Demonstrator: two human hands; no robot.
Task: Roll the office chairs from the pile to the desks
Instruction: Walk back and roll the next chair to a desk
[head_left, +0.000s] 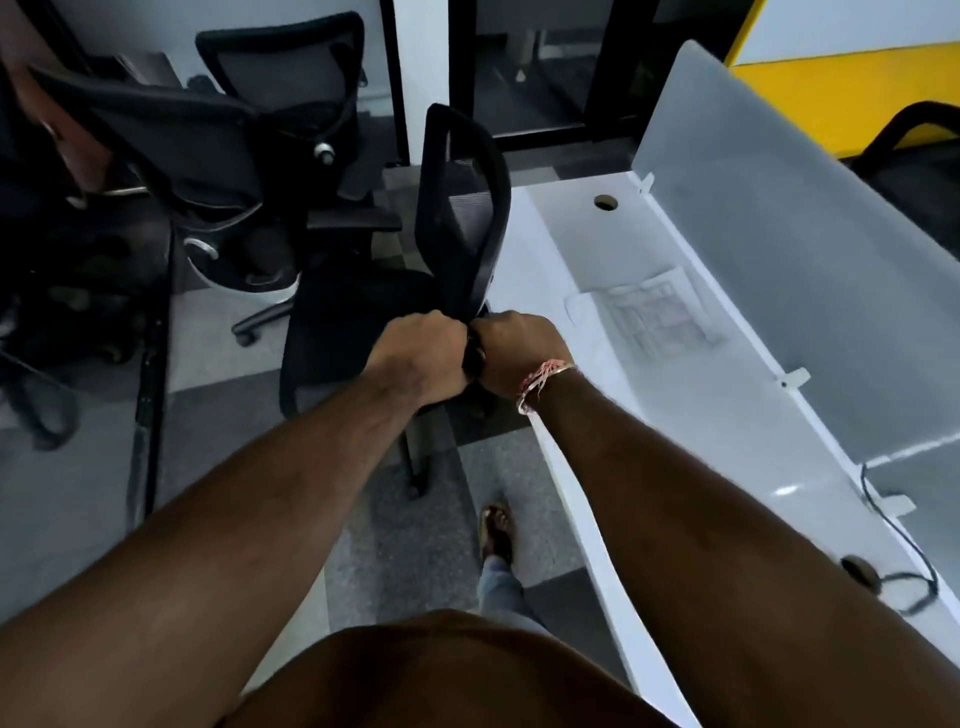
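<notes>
Right now both hands grip the same black office chair (457, 228) in the middle of the scene. The left hand (421, 358) is curled into a fist around a dark part of the chair's frame, just below the backrest, and the right hand (519, 353) is curled round it from the other side, so the two fists nearly touch. What exactly they hold is hidden by the knuckles. A thread bracelet (540, 382) circles the right wrist.

The chair stands on the floor just beside the near-left edge of the white desk (649, 415), its mesh backrest rising tall and narrow toward the far side, its dark seat spreading out to the left of the hands. Part of its base shows below the left hand.

Farther left and back lies the pile of chairs (208, 156): several black mesh office chairs tipped and tangled together, with castors and a white-rimmed base showing among them.

On the desk a frosted divider panel (779, 234) runs along its right side. A round cable hole (604, 202) sits at the desk's far end, a faint printed sheet (654, 317) lies mid-desk, and a black cable (893, 530) loops near the right edge. A sandalled foot (496, 530) stands on the grey carpet floor (395, 545) close to the desk.
</notes>
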